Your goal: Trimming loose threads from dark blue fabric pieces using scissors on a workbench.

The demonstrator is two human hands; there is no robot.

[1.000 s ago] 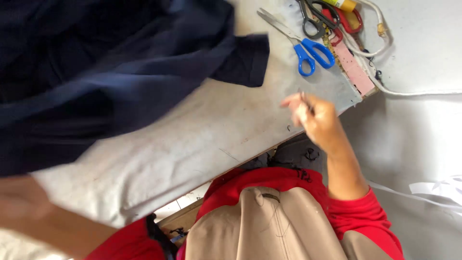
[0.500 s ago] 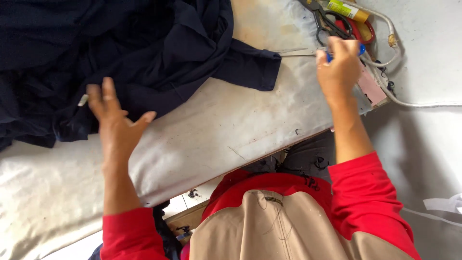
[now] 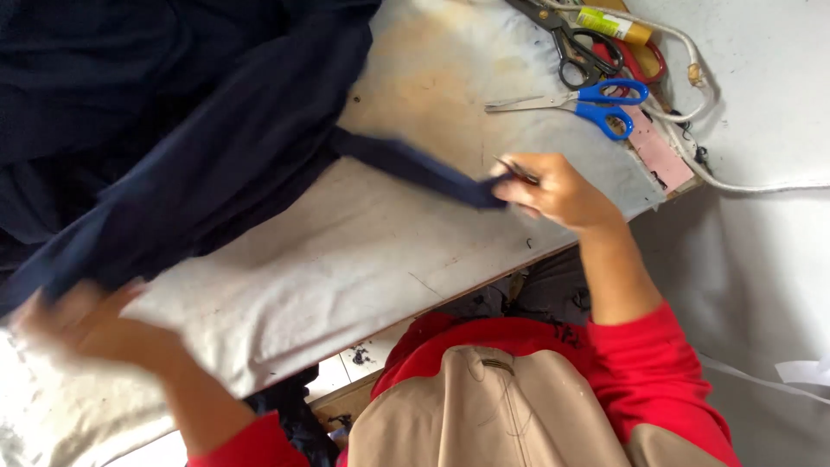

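Across the far left corner of the padded surface (image 3: 346, 259) lies a heap of dark navy fabric (image 3: 173, 130), spilling over the far edge and the left edge. One narrow strip of it runs out toward the middle of the surface, where the right hand (image 3: 558, 192) has its fingers pinched shut on the strip's end, with a small thin metal tool, perhaps snips, held in the same grip. The left hand (image 3: 82, 324) is at the left edge, blurred, at the lower fold of the cloth; its fingers seem closed on the fold, but the blur keeps me from being sure.

The fabric looks soft and limp, light for its bulk, and not slippery; it drapes and folds wherever it is not held taut. It would likely handle best taken by a hem or the end of a strip, as both hands seem to have it, since a grip in the middle would only gather slack.

At the far right corner lie blue-handled scissors (image 3: 588, 99), a black-handled pair (image 3: 575, 43) and a white cable (image 3: 692, 130), all apart from the cloth.
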